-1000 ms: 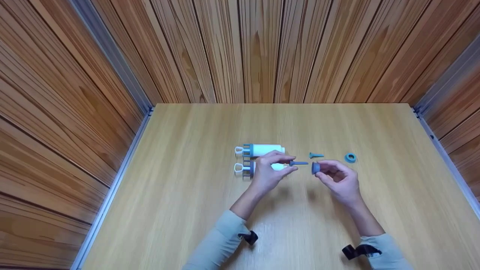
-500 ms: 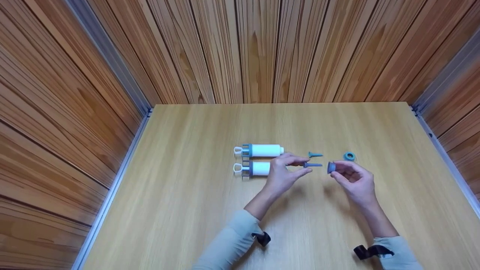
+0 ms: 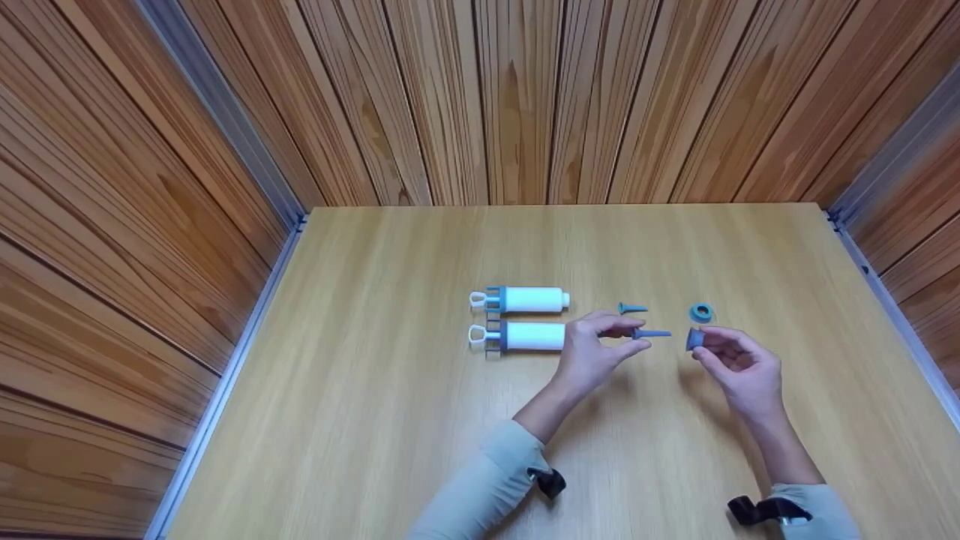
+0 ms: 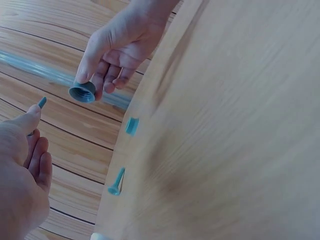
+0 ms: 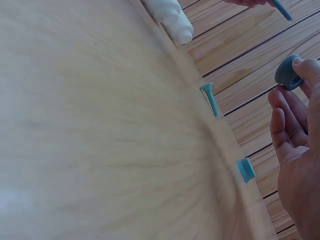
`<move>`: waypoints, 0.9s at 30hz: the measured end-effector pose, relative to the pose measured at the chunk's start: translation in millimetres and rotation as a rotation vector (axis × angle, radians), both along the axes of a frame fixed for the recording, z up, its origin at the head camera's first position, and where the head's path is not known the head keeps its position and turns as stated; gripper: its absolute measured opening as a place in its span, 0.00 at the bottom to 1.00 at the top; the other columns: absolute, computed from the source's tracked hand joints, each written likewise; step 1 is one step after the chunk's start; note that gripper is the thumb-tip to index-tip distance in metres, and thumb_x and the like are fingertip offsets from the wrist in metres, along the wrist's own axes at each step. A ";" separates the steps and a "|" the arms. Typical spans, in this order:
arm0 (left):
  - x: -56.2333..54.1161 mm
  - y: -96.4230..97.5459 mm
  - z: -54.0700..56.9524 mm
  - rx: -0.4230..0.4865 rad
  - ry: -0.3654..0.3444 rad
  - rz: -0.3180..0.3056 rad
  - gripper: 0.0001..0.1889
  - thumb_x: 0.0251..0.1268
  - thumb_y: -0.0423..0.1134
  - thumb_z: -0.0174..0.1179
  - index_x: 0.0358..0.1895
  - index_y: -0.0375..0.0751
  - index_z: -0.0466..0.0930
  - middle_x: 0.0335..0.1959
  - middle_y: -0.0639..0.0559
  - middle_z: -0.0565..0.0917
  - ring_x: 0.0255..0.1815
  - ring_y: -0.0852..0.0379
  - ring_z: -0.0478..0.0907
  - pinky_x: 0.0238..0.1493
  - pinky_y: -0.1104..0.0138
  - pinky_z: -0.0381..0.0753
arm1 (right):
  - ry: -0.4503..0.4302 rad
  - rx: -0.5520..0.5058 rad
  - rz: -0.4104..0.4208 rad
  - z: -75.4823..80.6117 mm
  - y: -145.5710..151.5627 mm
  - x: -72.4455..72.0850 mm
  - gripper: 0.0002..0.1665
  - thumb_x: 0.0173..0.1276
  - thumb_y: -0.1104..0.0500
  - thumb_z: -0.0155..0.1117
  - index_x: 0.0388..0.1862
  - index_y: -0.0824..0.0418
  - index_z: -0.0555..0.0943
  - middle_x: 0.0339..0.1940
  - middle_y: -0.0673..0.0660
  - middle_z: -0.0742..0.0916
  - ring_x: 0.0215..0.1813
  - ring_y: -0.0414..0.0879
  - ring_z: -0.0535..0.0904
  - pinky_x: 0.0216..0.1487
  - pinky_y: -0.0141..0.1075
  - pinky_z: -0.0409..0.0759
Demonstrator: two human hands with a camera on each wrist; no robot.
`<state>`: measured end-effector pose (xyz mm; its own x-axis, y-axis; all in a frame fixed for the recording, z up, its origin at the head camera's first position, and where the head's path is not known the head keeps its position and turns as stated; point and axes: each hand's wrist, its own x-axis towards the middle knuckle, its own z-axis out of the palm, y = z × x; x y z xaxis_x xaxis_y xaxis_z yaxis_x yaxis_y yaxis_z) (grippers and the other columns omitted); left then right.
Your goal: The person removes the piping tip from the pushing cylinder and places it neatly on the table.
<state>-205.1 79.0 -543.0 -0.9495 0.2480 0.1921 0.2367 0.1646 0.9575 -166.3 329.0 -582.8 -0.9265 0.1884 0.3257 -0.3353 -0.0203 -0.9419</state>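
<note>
In the head view my left hand (image 3: 592, 356) pinches a slim blue nozzle (image 3: 654, 334) by its flared base, its narrow end pointing right. Facing it, my right hand (image 3: 750, 375) holds a blue-grey screw cap (image 3: 695, 340) between thumb and fingers. A small gap separates nozzle and cap. The left wrist view shows the ridged inside of the cap (image 4: 84, 93), its opening toward that camera. Both parts are held above the table. Behind my left hand lies a white-barrelled syringe (image 3: 532, 336) with a dark blue collar; its tip is hidden by the hand.
A second white-barrelled syringe (image 3: 534, 299), with a teal collar, lies parallel just beyond the first. Farther right on the wooden table (image 3: 390, 405) are a teal nozzle (image 3: 634, 308) and a teal ring cap (image 3: 701, 313), close beyond my hands. Wood-panelled walls enclose the table.
Both hands have travelled right across the table, carrying the nozzle and the cap along. More of the near syringe's barrel has come into sight. The things on the table stay put.
</note>
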 end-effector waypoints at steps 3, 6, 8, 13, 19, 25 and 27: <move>-0.1 7.1 -3.1 0.012 -0.010 0.013 0.15 0.67 0.38 0.82 0.56 0.45 0.97 0.51 0.48 0.95 0.48 0.73 0.88 0.62 0.57 0.94 | 0.004 -0.027 -0.006 0.2 4.1 -0.9 0.20 0.67 0.82 0.74 0.56 0.88 0.82 0.39 0.52 0.96 0.40 0.40 0.92 0.45 0.26 0.91; -0.5 13.3 -6.4 0.015 -0.040 0.017 0.15 0.68 0.38 0.81 0.57 0.47 0.96 0.51 0.50 0.95 0.48 0.74 0.88 0.63 0.59 0.93 | -0.007 -0.006 -0.021 0.7 8.6 -1.5 0.18 0.68 0.84 0.70 0.57 0.87 0.82 0.40 0.51 0.96 0.40 0.40 0.92 0.44 0.26 0.91; -1.2 17.1 -8.6 0.020 -0.050 0.018 0.16 0.68 0.38 0.81 0.57 0.46 0.96 0.51 0.51 0.95 0.48 0.75 0.88 0.63 0.58 0.93 | -0.010 -0.002 -0.028 0.1 11.2 -2.5 0.18 0.68 0.85 0.69 0.57 0.86 0.83 0.40 0.51 0.96 0.41 0.40 0.92 0.44 0.25 0.90; -4.5 26.4 -16.7 0.009 -0.068 0.029 0.15 0.69 0.38 0.81 0.57 0.47 0.96 0.51 0.54 0.95 0.49 0.74 0.88 0.62 0.65 0.92 | -0.036 0.034 -0.065 -0.7 16.0 -4.2 0.18 0.68 0.86 0.68 0.57 0.87 0.82 0.40 0.49 0.96 0.41 0.38 0.92 0.44 0.24 0.90; -7.7 36.6 -27.8 -0.035 -0.084 0.044 0.15 0.69 0.38 0.81 0.57 0.48 0.96 0.51 0.54 0.96 0.48 0.76 0.87 0.60 0.72 0.90 | -0.124 0.113 -0.140 -1.4 23.6 -5.6 0.18 0.70 0.82 0.70 0.59 0.84 0.84 0.39 0.45 0.96 0.42 0.35 0.90 0.45 0.22 0.88; -14.4 40.1 -37.2 -0.074 -0.089 0.042 0.15 0.68 0.38 0.82 0.56 0.49 0.97 0.50 0.55 0.96 0.45 0.76 0.84 0.53 0.79 0.86 | -0.183 0.217 -0.156 -5.3 31.7 -7.3 0.20 0.73 0.76 0.73 0.62 0.79 0.85 0.41 0.39 0.94 0.43 0.31 0.89 0.47 0.19 0.87; -17.6 40.2 -39.8 -0.082 -0.084 0.044 0.15 0.67 0.38 0.82 0.55 0.48 0.97 0.49 0.54 0.96 0.43 0.76 0.83 0.50 0.81 0.84 | -0.196 0.248 -0.158 -7.4 34.1 -8.0 0.20 0.73 0.75 0.74 0.63 0.79 0.85 0.41 0.37 0.94 0.43 0.30 0.89 0.47 0.19 0.86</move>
<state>-222.7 119.2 -582.9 -0.9718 0.2170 0.0921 0.1468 0.2514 0.9567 -174.3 363.0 -590.2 -0.9416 0.2719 0.1984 -0.1283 0.2552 -0.9583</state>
